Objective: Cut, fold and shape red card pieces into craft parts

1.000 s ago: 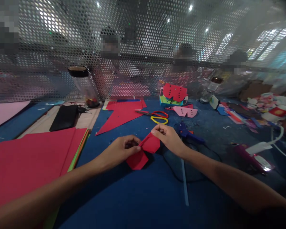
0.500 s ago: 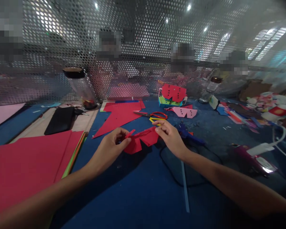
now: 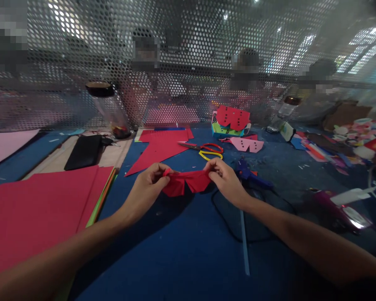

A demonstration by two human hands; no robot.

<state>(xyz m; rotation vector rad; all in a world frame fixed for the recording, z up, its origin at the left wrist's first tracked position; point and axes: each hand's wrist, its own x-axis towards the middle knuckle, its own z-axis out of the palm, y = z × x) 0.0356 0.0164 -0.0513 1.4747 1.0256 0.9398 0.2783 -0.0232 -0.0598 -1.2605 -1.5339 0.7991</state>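
The left hand (image 3: pixel 148 184) and the right hand (image 3: pixel 224 179) are both grasping one red paper cutout (image 3: pixel 198 181), each pinching one end between the thumb and the fingers. This cutout is between the two hands, above the blue worktop (image 3: pixel 175 251), and its lower edge has a notch in the middle. Behind it lie the scissors (image 3: pixel 201 147), with one red and one yellow handle. Beside the right hand there is a blue glue gun (image 3: pixel 257 180), and a light blue strip (image 3: pixel 245 246) lies nearer to the person. Large red paper sheets (image 3: pixel 44 205) are stacked at the left.
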